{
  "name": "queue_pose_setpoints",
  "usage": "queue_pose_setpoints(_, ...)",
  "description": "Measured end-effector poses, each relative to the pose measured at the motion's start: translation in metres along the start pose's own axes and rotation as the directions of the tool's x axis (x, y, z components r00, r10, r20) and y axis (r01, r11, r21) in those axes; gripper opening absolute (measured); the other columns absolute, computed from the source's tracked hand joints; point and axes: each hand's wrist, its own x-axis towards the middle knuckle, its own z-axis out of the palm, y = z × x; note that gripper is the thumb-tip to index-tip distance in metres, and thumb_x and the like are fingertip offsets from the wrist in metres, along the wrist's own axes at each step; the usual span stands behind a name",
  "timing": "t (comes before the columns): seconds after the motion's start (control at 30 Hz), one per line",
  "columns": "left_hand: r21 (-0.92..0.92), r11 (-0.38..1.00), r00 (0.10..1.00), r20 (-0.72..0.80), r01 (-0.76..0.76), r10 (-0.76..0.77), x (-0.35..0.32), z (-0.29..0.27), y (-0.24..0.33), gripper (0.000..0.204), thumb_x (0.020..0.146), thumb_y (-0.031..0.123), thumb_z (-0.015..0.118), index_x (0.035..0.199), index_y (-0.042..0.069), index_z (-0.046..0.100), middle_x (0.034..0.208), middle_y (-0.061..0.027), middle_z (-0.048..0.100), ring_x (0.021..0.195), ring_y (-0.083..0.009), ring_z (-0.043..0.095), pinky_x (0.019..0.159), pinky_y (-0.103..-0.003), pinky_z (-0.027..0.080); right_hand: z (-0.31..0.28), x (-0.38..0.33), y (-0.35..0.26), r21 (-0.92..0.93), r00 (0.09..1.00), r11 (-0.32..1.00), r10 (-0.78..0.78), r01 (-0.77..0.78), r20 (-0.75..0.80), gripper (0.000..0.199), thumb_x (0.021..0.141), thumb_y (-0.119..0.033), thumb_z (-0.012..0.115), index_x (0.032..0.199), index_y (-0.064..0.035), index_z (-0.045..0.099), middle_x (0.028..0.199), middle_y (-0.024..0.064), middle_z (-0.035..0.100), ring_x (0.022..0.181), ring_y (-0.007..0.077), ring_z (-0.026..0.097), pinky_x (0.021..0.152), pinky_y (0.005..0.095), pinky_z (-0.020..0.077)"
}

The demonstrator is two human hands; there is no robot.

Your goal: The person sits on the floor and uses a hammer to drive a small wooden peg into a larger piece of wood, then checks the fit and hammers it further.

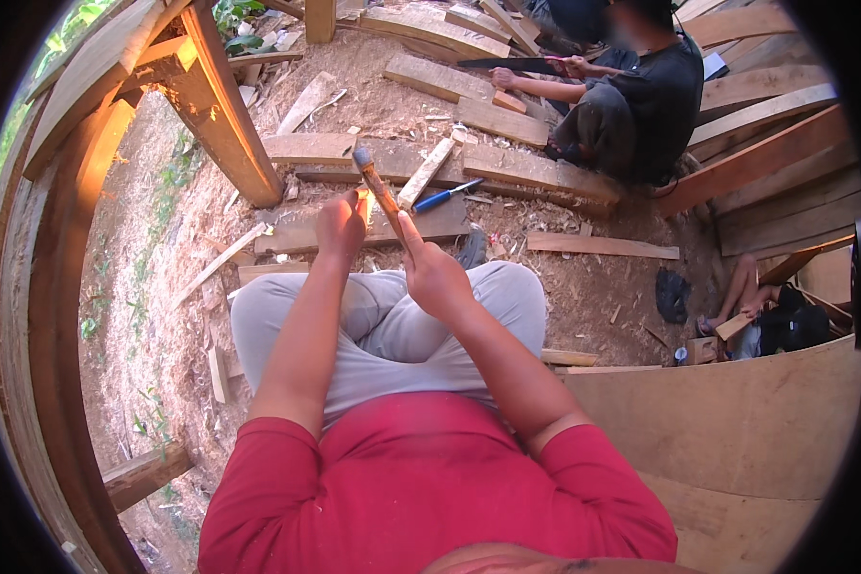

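My right hand (437, 279) is closed round a brown wooden stick-like tool (384, 191) with a dark grey end, its thumb laid along the shaft. The tool tilts up and to the left, over the planks. Just left of it, my left hand (341, 228) is closed above my knee. A bright sunlit patch shows at its fingertips; whether it is a small piece of wood cannot be made out. Beyond my hands, a chisel with a blue handle (434, 201) lies on a dark board (430, 222), beside a short pale wood strip (426, 174).
Planks (521, 174) and shavings cover the ground ahead. A timber post (230, 115) and curved beams (57, 287) stand at left. Far right, a co-worker (646, 105) squats with a long dark saw-like blade (509, 65); another person (784, 316) sits behind a wooden panel (727, 411).
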Motion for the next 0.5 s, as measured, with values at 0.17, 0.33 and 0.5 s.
queue_pose_setpoints(0.17, -0.156, 0.986, 0.996, 0.073, 0.061, -0.05, 0.008, -0.009, 0.03, 0.028, 0.101, 0.028, 0.06, 0.109, 0.008, 0.078, 0.095, -0.0258, 0.072, 0.093, -0.0476, 0.071, 0.077, -0.054, 0.055, -0.011, 0.0, 0.0, 0.055, 0.985, 0.994, -0.086, 0.096, -0.153, 0.076, 0.102, -0.017, 0.063, 0.169, -0.0239, 0.03, 0.093, 0.0223, 0.069, 0.08, 0.0434, 0.069, 0.072, 0.0554, 0.0545)
queue_pose_setpoints(0.33, 0.024, 0.999, 0.998, 0.065, 0.023, -0.024, 0.012, -0.004, 0.012, 0.024, 0.098, 0.025, 0.064, 0.106, 0.007, 0.077, 0.095, -0.0254, 0.073, 0.094, -0.0474, 0.07, 0.078, -0.053, 0.056, -0.012, 0.013, -0.005, 0.024, 1.0, 1.0, 0.003, -0.002, -0.009, 0.079, 0.1, -0.015, 0.065, 0.169, -0.0245, 0.028, 0.094, 0.025, 0.069, 0.082, 0.0461, 0.069, 0.074, 0.0566, 0.0542)
queue_pose_setpoints(0.5, 0.102, 0.994, 0.998, 0.058, -0.045, 0.039, 0.02, -0.01, 0.037, 0.022, 0.099, 0.026, 0.066, 0.103, 0.009, 0.078, 0.094, -0.0235, 0.074, 0.092, -0.0445, 0.072, 0.078, -0.051, 0.056, -0.015, -0.001, 0.003, 0.088, 1.0, 0.996, 0.016, -0.014, -0.022, 0.079, 0.102, -0.018, 0.063, 0.17, -0.0238, 0.024, 0.097, 0.0267, 0.07, 0.086, 0.0476, 0.07, 0.078, 0.0575, 0.0543)
